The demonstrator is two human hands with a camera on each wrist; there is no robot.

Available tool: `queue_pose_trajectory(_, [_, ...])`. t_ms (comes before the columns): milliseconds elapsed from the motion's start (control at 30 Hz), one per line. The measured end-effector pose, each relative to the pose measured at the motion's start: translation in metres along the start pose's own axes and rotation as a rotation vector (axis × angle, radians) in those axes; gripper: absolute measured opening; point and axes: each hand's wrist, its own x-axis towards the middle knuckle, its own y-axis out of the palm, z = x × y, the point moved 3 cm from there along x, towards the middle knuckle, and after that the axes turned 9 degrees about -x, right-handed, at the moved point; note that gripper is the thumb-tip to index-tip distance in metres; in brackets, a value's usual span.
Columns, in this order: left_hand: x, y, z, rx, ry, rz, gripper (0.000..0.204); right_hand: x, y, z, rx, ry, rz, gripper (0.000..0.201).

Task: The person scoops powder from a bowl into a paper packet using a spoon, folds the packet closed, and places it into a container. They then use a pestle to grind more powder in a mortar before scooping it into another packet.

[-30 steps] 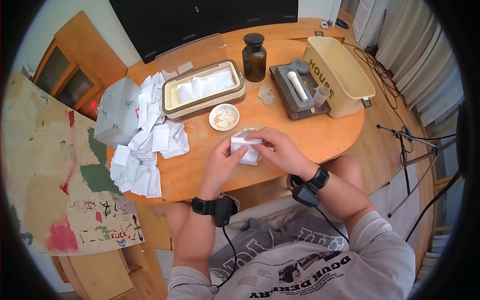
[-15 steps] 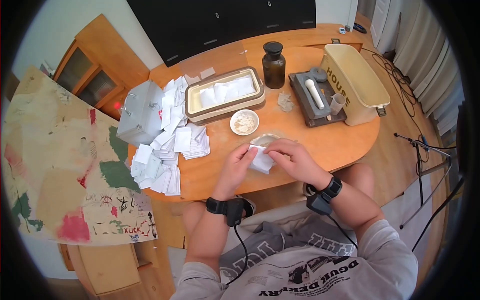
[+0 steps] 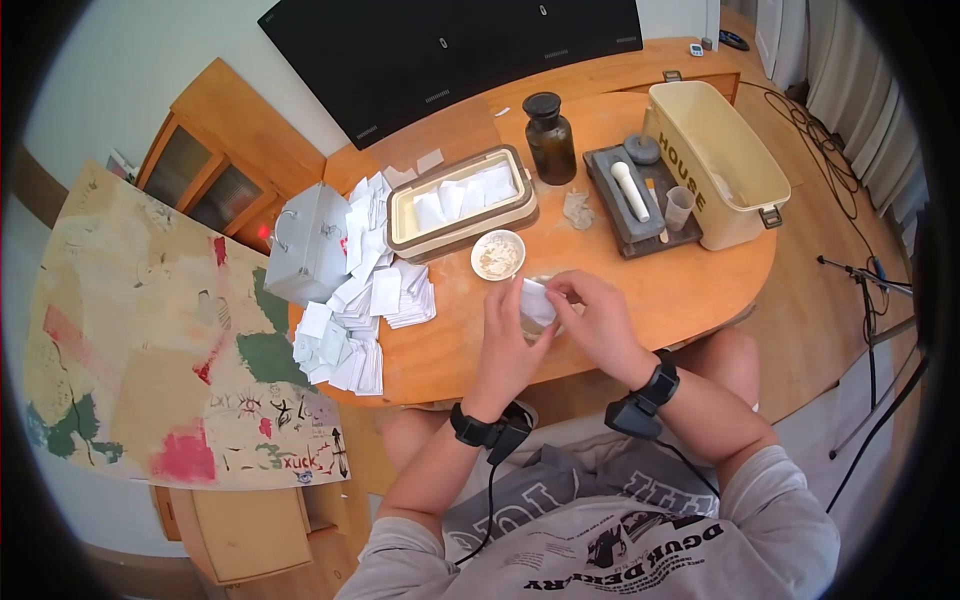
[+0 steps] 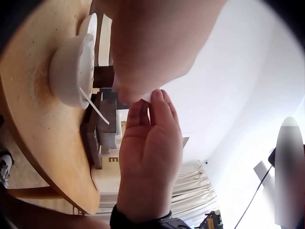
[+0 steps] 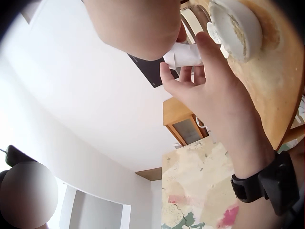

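Observation:
A small white folded paper (image 3: 537,302) is held between both hands above the near edge of the table. The left hand (image 3: 512,345) grips its left side, with the thumb on the near side; in the right wrist view this hand (image 5: 219,95) has fingers and thumb around the paper (image 5: 185,55). The right hand (image 3: 603,325) pinches the paper's upper right edge with its fingertips, seen also in the left wrist view (image 4: 151,148). Below the hands is a white bowl (image 4: 66,71) with a thin white stick (image 4: 97,109) leaning out, mostly hidden in the head view.
A bowl of pale powder (image 3: 498,256) stands just beyond the hands. Left are piled white packets (image 3: 352,325), a silver case (image 3: 307,240) and a cream container (image 3: 460,200) holding packets. Rightward stand a dark jar (image 3: 550,140), dark tray (image 3: 640,200) and HOUSE bin (image 3: 720,160).
The head view has shifted, so the table items sit farther right. The left hand has turned more upright around the paper, and the paper looks tilted differently between the hands.

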Motion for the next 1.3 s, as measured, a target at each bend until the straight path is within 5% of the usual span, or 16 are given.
queue_pose_trajectory(200, [0.025,-0.015,0.015,0.261,0.083,-0.131,0.078,0.008,-0.021,0.000,-0.040,-0.094,-0.066,0.015])
queue_pose_trajectory(333, [0.073,-0.077,0.087,0.068,-0.222,-0.237,0.071,0.017,-0.047,-0.010,-0.079,-0.092,-0.141,0.016])
queue_pose_trajectory(400, [0.090,-0.100,0.138,0.098,-0.193,-0.293,0.071,0.019,-0.055,-0.014,-0.055,-0.010,-0.059,0.015])
queue_pose_trajectory(600, [0.126,-0.129,0.200,0.189,-0.250,-0.245,0.074,0.018,-0.054,-0.012,-0.013,-0.075,-0.070,0.011])
queue_pose_trajectory(767, [0.135,-0.117,0.200,0.157,-0.348,-0.234,0.076,0.016,-0.058,-0.014,-0.081,-0.036,0.001,0.012])
queue_pose_trajectory(1300, [0.144,-0.096,0.223,0.478,-0.288,-0.189,0.079,0.012,-0.051,-0.013,-0.058,-0.071,0.077,0.012])
